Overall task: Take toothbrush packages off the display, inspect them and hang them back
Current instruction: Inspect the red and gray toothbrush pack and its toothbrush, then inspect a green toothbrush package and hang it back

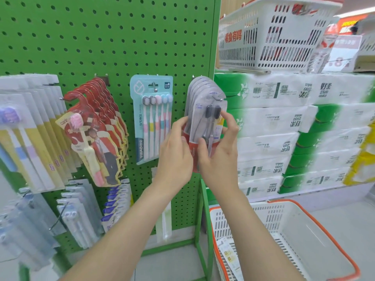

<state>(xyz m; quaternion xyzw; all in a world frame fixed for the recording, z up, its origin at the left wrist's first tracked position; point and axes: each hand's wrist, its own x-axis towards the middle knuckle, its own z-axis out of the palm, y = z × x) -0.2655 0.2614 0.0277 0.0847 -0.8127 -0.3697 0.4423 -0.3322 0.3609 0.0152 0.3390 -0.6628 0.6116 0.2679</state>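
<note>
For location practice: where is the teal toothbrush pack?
Head view, centre-left: the teal pack hangs on the pegboard between red packs and the left hand.

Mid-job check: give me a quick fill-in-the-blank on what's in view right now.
1. The left hand and right hand hold a toothbrush package with ____ brush heads.
2. The pegboard behind it is ____.
3. The basket at lower right has an ____ rim.
Missing: black; green; orange.

The left hand's (175, 151) fingers (180, 122) curl round the left edge of the front package (204, 126) in a hanging stack (195, 88). The right hand (220, 153) pinches its face and right edge. The hook (217, 98) is just above the fingers, a blue pack (151, 122) to their left, and a basket (288, 207) below right.
</note>
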